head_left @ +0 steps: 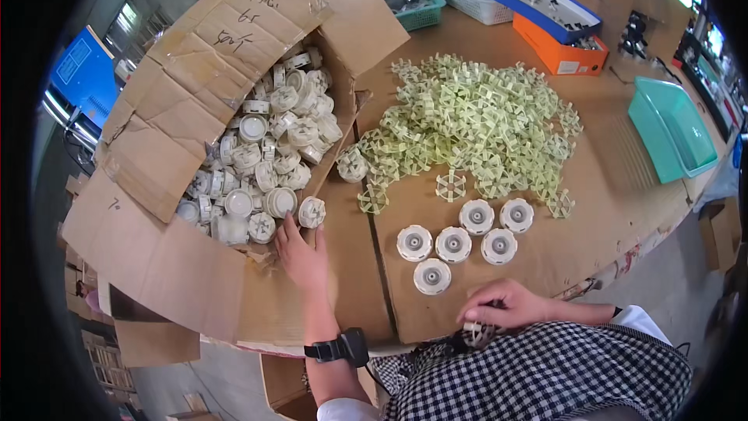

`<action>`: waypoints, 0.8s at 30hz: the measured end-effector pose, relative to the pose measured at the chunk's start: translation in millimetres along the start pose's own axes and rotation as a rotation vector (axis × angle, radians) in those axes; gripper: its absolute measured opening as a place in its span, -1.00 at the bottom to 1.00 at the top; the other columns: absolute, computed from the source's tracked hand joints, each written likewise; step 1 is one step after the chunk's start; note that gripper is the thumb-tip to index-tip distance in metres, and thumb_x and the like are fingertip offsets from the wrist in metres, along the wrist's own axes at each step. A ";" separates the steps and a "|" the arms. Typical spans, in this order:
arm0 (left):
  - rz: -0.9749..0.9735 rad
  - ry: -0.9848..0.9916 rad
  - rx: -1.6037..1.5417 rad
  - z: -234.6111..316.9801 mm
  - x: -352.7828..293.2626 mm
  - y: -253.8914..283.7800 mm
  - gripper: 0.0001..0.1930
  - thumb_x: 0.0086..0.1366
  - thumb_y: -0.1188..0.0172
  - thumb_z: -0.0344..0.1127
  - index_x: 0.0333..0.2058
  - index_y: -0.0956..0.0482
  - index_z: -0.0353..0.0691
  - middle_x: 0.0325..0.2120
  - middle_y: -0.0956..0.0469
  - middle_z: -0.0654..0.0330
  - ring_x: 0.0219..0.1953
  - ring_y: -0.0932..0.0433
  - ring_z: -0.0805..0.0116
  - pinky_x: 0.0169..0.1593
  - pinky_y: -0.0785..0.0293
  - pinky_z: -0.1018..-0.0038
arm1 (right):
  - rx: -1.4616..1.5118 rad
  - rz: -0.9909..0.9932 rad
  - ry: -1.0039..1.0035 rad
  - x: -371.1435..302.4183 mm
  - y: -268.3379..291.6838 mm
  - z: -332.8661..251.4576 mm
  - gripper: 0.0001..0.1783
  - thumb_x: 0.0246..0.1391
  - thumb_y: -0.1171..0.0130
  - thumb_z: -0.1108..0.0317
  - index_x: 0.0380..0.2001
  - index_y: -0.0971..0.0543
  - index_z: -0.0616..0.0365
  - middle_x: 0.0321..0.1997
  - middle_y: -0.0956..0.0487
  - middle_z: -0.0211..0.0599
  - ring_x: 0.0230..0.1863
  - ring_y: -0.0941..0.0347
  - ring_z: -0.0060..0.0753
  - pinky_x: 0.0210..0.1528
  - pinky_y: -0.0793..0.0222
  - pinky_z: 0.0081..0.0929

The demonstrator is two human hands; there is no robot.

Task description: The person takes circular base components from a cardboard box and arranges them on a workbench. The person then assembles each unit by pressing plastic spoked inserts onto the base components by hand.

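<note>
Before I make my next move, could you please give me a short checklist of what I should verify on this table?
1. Right hand has a part: ok; its fingers curl over a partly hidden piece.
2. Left hand firmly grips the nearest white round part: cannot tell; its fingertips are close beside it.
3. Carton open: ok; many white round parts show inside.
4. Six discs on the table unstacked: ok.
5. Pale green frames all in one heap: not ok; a single frame lies at its near side, apart.
</note>
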State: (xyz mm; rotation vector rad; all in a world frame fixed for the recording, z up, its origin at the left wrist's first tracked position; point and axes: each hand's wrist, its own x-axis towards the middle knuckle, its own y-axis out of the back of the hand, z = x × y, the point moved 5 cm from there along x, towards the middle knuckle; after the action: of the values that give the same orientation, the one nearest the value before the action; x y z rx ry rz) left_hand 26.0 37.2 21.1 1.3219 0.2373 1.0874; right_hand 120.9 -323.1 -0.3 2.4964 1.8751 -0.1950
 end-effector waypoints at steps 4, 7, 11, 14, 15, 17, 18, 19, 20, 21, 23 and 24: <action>0.027 -0.100 -0.038 -1.9 10.2 -4.1 -0.46 0.19 -0.40 -0.18 0.10 -0.51 -0.27 0.03 -0.52 -0.04 0.15 -0.42 -0.07 0.23 -0.35 0.10 | -0.041 -0.129 0.265 -0.5 -16.1 -10.7 -0.86 0.31 -0.21 0.42 -0.19 -0.69 0.24 -0.29 -0.67 -0.30 -0.24 -0.53 -0.51 -0.19 -0.43 -0.50; -0.019 -0.008 -0.229 -23.6 14.7 -18.1 -0.54 0.24 -0.37 -0.23 0.05 -0.52 -0.29 -0.05 -0.57 0.01 0.01 -0.53 0.01 0.12 -0.46 0.14 | -0.012 -0.162 0.216 -2.7 -18.2 -19.1 -0.87 0.30 -0.22 0.42 -0.22 -0.68 0.26 -0.33 -0.66 -0.31 -0.28 -0.52 -0.55 -0.22 -0.42 -0.51; -0.086 0.317 -1.320 -11.3 -15.3 -27.9 -0.64 0.42 -0.21 -0.29 0.13 -0.50 -0.24 -0.01 -0.61 0.05 -0.13 -0.64 0.14 -0.05 -0.56 0.28 | -0.074 -0.008 0.150 -7.5 -6.8 -12.1 -0.87 0.28 -0.24 0.41 -0.26 -0.67 0.27 -0.36 -0.65 -0.31 -0.39 -0.49 -0.64 -0.29 -0.40 -0.55; -0.502 0.622 -1.849 62.5 -61.7 -4.5 -0.63 0.46 -0.12 -0.38 0.20 -0.41 -0.26 0.04 -0.59 0.00 -0.04 -0.65 0.05 -0.04 -0.62 0.25 | -0.062 0.217 0.042 -7.1 15.8 -16.8 -0.78 0.28 -0.25 0.35 -0.07 -0.63 0.21 -0.53 -0.55 -0.42 -0.49 -0.43 -0.66 -0.38 -0.36 -0.60; -0.505 0.622 -1.850 76.6 -74.9 6.2 -0.63 0.46 -0.12 -0.38 0.20 -0.41 -0.26 0.04 -0.59 0.00 -0.04 -0.65 0.05 -0.04 -0.62 0.25 | -0.062 0.219 0.041 -4.1 17.8 -23.6 -0.78 0.28 -0.25 0.35 -0.07 -0.63 0.21 -0.53 -0.55 -0.42 -0.49 -0.43 -0.66 -0.38 -0.36 -0.60; -0.670 0.567 -1.937 107.8 -101.2 18.2 -0.58 0.40 -0.20 -0.42 0.18 -0.39 -0.36 0.06 -0.57 -0.08 0.01 -0.65 -0.05 -0.03 -0.68 0.23 | -0.274 0.330 0.247 -2.1 23.4 -52.3 -0.60 0.28 -0.25 0.34 0.16 -0.51 0.14 -0.61 -0.42 -0.50 -0.56 -0.27 -0.72 -0.46 -0.22 -0.63; -0.677 0.565 -1.940 116.2 -109.7 20.0 -0.58 0.40 -0.20 -0.42 0.18 -0.39 -0.36 0.06 -0.57 -0.08 0.01 -0.65 -0.05 -0.03 -0.68 0.23 | -0.276 0.337 0.246 0.1 25.2 -58.6 -0.60 0.28 -0.25 0.34 0.16 -0.51 0.14 -0.61 -0.42 -0.50 -0.56 -0.27 -0.72 -0.46 -0.22 -0.63; -0.687 0.506 -1.872 123.8 -116.6 21.7 -0.57 0.39 -0.22 -0.44 0.18 -0.38 -0.36 0.05 -0.58 -0.06 0.00 -0.66 -0.02 -0.03 -0.69 0.21 | -0.296 0.287 0.278 2.2 24.0 -65.3 -0.54 0.28 -0.24 0.38 0.21 -0.45 0.15 -0.62 -0.37 -0.54 -0.56 -0.24 -0.74 -0.45 -0.18 -0.63; -0.697 0.447 -1.804 129.8 -121.9 23.8 -0.56 0.37 -0.23 -0.46 0.18 -0.37 -0.35 0.03 -0.59 -0.04 -0.01 -0.67 0.00 -0.04 -0.70 0.19 | -0.314 0.238 0.309 3.6 20.6 -69.5 -0.48 0.27 -0.23 0.42 0.27 -0.39 0.17 -0.62 -0.32 -0.57 -0.56 -0.20 -0.76 -0.44 -0.15 -0.63; -0.707 0.442 -1.806 135.6 -125.8 26.3 -0.56 0.37 -0.23 -0.46 0.18 -0.37 -0.35 0.03 -0.59 -0.04 -0.01 -0.67 0.00 -0.04 -0.70 0.19 | -0.317 0.248 0.309 4.8 19.0 -69.8 -0.48 0.27 -0.23 0.42 0.27 -0.39 0.17 -0.62 -0.32 -0.57 -0.56 -0.20 -0.76 -0.44 -0.15 -0.63; -0.671 0.384 -1.714 143.0 -130.3 31.0 -0.57 0.32 -0.28 -0.51 0.13 -0.40 -0.36 0.00 -0.60 0.00 -0.02 -0.66 0.09 -0.03 -0.69 0.18 | -0.243 0.247 0.380 6.4 15.6 -71.3 -0.49 0.27 -0.26 0.34 0.26 -0.43 0.06 -0.67 -0.27 -0.57 -0.60 -0.09 -0.73 -0.51 -0.05 -0.59; -0.647 0.358 -1.698 143.3 -132.0 30.6 -0.60 0.30 -0.30 -0.56 0.07 -0.41 -0.36 -0.04 -0.61 0.05 -0.05 -0.65 0.22 0.00 -0.66 0.23 | -0.257 0.241 0.377 6.0 13.4 -74.8 -0.50 0.28 -0.25 0.35 0.26 -0.43 0.04 -0.67 -0.25 -0.58 -0.61 -0.07 -0.72 -0.51 -0.02 -0.58</action>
State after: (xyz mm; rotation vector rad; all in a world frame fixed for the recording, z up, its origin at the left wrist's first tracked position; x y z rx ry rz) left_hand 41.3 -158.9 34.8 -0.4691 -0.0514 0.5581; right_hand 142.2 -314.7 72.4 2.6764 1.5469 0.5194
